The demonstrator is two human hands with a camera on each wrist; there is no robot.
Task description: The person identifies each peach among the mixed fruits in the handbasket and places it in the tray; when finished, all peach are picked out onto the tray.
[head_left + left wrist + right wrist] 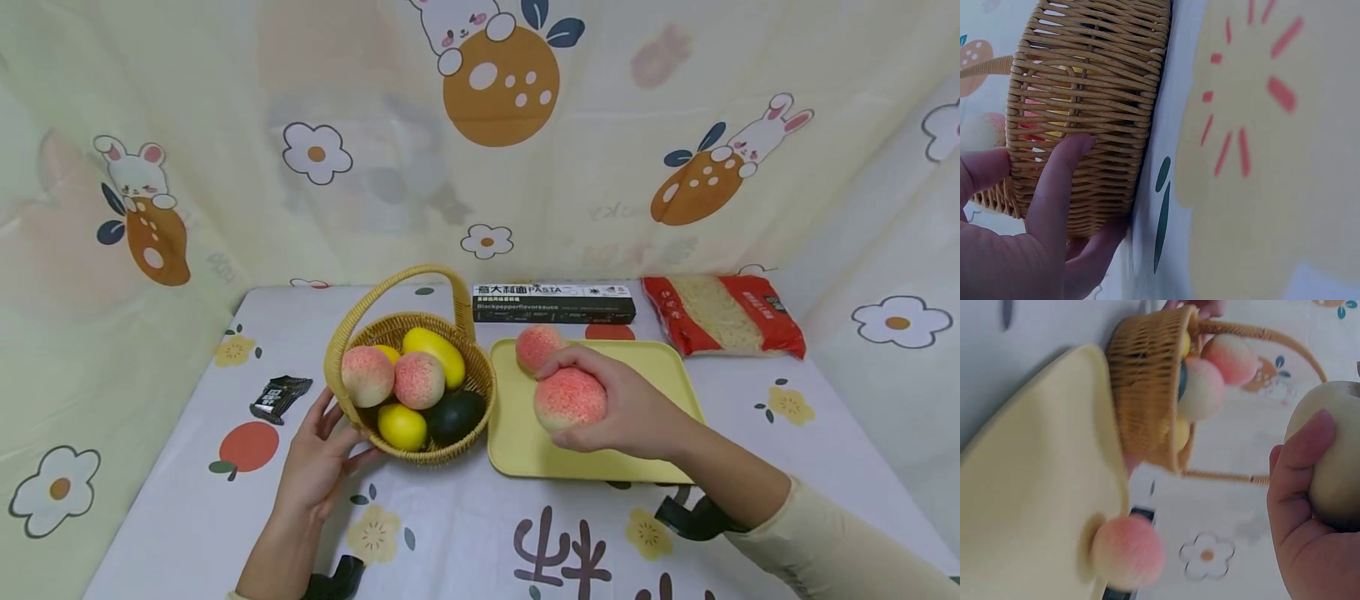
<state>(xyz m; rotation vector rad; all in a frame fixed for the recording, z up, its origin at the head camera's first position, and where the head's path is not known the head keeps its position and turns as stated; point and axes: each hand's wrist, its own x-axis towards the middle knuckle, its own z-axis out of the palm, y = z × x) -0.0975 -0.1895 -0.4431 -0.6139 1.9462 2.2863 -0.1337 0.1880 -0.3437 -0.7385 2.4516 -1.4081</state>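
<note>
Head view: the right hand (626, 408) gripped a peach (568, 402) over the tray (517, 457), another peach (536, 346) lying inside beyond that hand. Against the left hand (318, 467), the basket (435, 456) held peaches (419, 381), yellow fruit (402, 429) and one dark fruit (455, 417). Left wrist view: spread fingers (1055, 181) touched its wall. Right wrist view: more basket fruit sat beyond.

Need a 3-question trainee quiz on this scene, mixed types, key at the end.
1. Count: how many peaches show inside the basket?

2. Multiple choice: what does the right hand hold above the tray?
A) a lemon
B) the pasta box
C) a peach

3. True or false: the left hand is inside the basket.

Key
1. Two.
2. C.
3. False; its fingers touch the outside of the basket.
</note>
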